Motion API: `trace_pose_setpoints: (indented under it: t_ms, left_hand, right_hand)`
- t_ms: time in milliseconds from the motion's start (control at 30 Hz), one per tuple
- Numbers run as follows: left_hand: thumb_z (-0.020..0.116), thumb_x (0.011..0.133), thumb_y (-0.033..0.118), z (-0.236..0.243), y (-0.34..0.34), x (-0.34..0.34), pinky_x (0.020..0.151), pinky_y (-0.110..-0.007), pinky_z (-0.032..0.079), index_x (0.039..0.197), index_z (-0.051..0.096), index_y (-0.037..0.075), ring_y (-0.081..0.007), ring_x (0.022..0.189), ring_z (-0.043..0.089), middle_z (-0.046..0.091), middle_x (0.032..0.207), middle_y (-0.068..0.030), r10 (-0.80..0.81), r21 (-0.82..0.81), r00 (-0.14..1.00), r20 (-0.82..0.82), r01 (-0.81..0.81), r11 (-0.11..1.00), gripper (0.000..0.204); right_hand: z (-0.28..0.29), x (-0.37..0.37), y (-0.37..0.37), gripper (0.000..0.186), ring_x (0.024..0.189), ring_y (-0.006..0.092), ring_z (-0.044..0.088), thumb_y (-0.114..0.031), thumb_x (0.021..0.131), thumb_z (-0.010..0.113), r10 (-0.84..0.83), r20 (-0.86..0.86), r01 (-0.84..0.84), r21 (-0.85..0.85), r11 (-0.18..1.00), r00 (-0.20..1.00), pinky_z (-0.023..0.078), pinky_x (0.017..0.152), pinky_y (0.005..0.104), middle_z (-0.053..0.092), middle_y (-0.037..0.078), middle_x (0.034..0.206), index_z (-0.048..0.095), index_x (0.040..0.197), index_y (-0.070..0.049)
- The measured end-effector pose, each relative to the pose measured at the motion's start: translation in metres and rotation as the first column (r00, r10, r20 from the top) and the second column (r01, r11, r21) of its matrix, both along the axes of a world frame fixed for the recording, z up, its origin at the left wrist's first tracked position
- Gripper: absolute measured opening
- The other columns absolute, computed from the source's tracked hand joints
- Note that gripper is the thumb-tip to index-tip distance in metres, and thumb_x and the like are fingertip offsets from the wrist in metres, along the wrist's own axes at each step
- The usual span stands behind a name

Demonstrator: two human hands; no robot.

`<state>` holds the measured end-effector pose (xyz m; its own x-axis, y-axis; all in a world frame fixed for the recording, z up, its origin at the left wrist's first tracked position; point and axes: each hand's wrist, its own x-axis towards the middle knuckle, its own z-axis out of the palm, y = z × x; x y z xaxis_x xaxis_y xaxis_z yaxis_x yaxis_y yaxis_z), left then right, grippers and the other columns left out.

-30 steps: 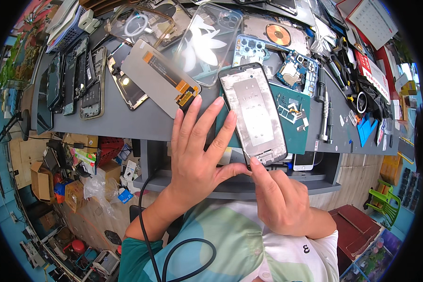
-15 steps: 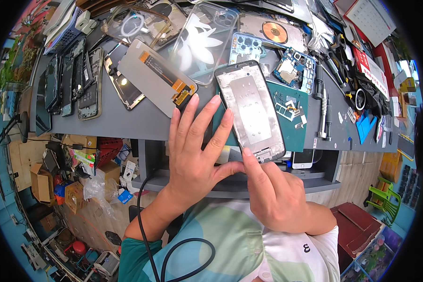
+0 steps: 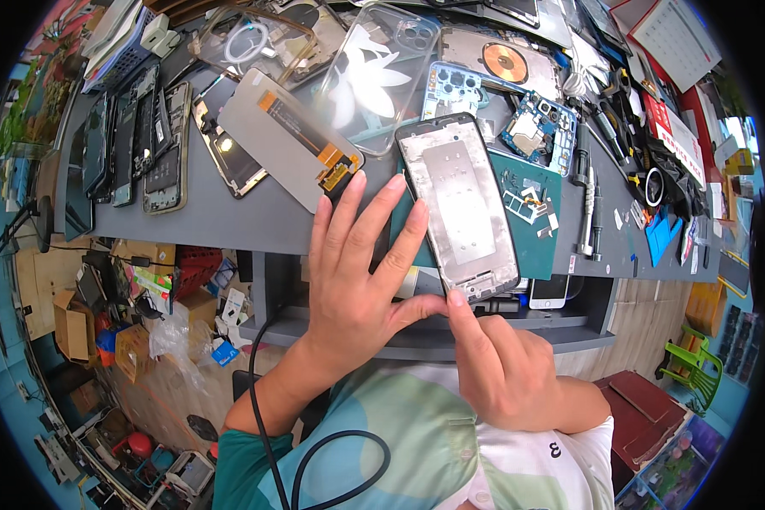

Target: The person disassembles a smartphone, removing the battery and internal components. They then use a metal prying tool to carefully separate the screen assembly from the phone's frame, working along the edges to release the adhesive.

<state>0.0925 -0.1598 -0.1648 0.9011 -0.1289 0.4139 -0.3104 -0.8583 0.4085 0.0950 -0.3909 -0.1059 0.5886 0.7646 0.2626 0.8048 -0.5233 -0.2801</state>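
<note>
A phone mid-frame (image 3: 459, 204), silvery inside with a black rim, lies tilted on a green work mat (image 3: 527, 251), its lower end towards me. My left hand (image 3: 357, 272) is spread to its left, fingers stretched over the desk edge and thumb reaching towards the frame's lower left corner. At that corner rests the index fingertip of my right hand (image 3: 506, 365). The other fingers of this hand are curled, and its thumb is hidden. Just beyond my left fingertips lies a grey display panel (image 3: 285, 140) with an orange-gold flex cable.
Opened phones (image 3: 166, 161) stand in a row at left. Behind the frame lie a clear case (image 3: 374, 76), a blue phone housing (image 3: 450, 89) and a circuit board (image 3: 531, 127). Screwdrivers (image 3: 586, 204) lie at right. A white phone (image 3: 548, 291) sits in the open drawer; a black cable (image 3: 259, 408) hangs near my left arm.
My right index fingertip has slid from the frame's lower inner face down to its corner edge. The left hand keeps its spread pose; the whole view has shifted slightly.
</note>
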Motion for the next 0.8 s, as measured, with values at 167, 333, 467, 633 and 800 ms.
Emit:
trace_pose_setpoints:
  t_ms: [167,333,467,633,800]
  left_hand:
    - [0.071,0.092,0.073,-0.002,0.000,-0.001,0.128,-0.068,0.030,0.154,0.067,0.009,-0.0461,0.158,0.043,0.054,0.166,-0.0178,0.017,0.002,1.000,0.014,-0.017,1.000,0.090]
    - [0.072,0.092,0.072,0.000,0.000,0.000,0.128,-0.068,0.030,0.154,0.067,0.009,-0.0464,0.158,0.044,0.054,0.166,-0.0180,0.000,-0.012,1.000,-0.002,0.000,1.000,0.089]
    - [0.072,0.093,0.071,0.001,0.000,-0.001,0.128,-0.068,0.030,0.154,0.067,0.009,-0.0465,0.158,0.043,0.054,0.166,-0.0182,0.006,-0.014,1.000,-0.005,-0.006,1.000,0.088]
    - [0.076,0.089,0.066,0.003,0.000,-0.001,0.129,-0.067,0.028,0.156,0.065,0.008,-0.0449,0.159,0.042,0.051,0.169,-0.0175,-0.004,-0.036,1.000,-0.014,0.003,0.999,0.089]
    - [0.077,0.089,0.062,0.005,-0.002,-0.001,0.130,-0.065,0.026,0.160,0.059,0.003,-0.0437,0.160,0.041,0.049,0.170,-0.0177,0.001,-0.071,0.999,-0.047,-0.005,0.997,0.095]
  right_hand:
    - [-0.006,0.014,0.015,0.070,0.054,0.0113,0.050,-0.001,0.078,0.068,-0.006,0.042,0.003,0.069,0.998,0.999,0.041,0.045,0.0284,0.050,0.005,0.079,0.062,0.144,0.021]
    - [0.005,0.005,0.006,0.069,0.056,0.0122,0.052,-0.001,0.079,0.069,-0.002,0.000,0.002,-0.012,1.000,1.000,0.042,0.045,0.0290,0.050,0.006,0.080,0.062,0.144,0.022]
    - [-0.001,0.017,0.016,0.068,0.056,0.0122,0.052,-0.002,0.079,0.069,-0.010,0.042,0.008,0.039,0.999,0.999,0.042,0.045,0.0286,0.049,0.005,0.078,0.063,0.143,0.021]
    - [-0.004,0.017,0.017,0.068,0.056,0.0126,0.053,-0.002,0.079,0.069,-0.012,0.071,0.010,0.026,1.000,0.997,0.042,0.045,0.0286,0.048,0.004,0.078,0.063,0.142,0.021]
    - [0.007,0.020,0.017,0.067,0.057,0.0133,0.055,-0.002,0.080,0.069,-0.002,0.045,0.002,0.000,1.000,0.999,0.043,0.046,0.0290,0.050,0.005,0.079,0.063,0.142,0.022]
